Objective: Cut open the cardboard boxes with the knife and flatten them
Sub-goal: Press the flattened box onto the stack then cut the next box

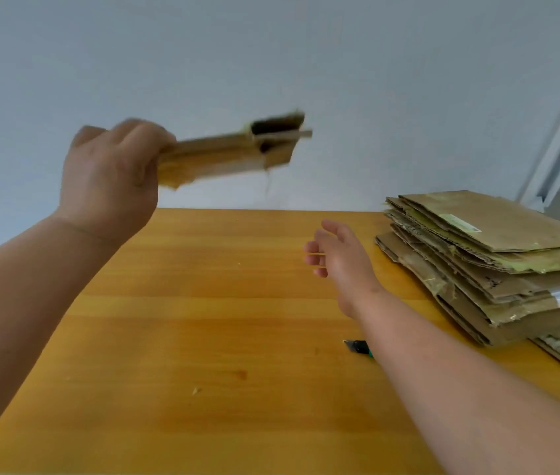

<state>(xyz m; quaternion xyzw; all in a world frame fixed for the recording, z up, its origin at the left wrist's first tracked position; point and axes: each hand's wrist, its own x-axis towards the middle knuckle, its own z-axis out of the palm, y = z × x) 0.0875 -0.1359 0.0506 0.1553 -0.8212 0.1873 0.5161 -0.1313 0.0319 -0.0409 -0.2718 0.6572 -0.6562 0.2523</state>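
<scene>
Held aloft in the upper left of the frame: a small collapsed cardboard box (234,150), blurred, gripped at its near end by the left hand (114,180) with fingers curled round it. Long axis running left to right, free end pointing toward the centre top, well above the tabletop (186,303). Lower and to the right, at mid-frame: the right hand (340,258), fingers relaxed and spread, holding nothing, palm turned toward the box. Nearer to the box by grip, the left; nearer to the knife (357,346), the right, with the knife lying on the tabletop just beside the right forearm, partly hidden by it. At the right edge, a stack of flattened cardboard (498,269). Between box and stack, only the right hand itself in the way.
</scene>
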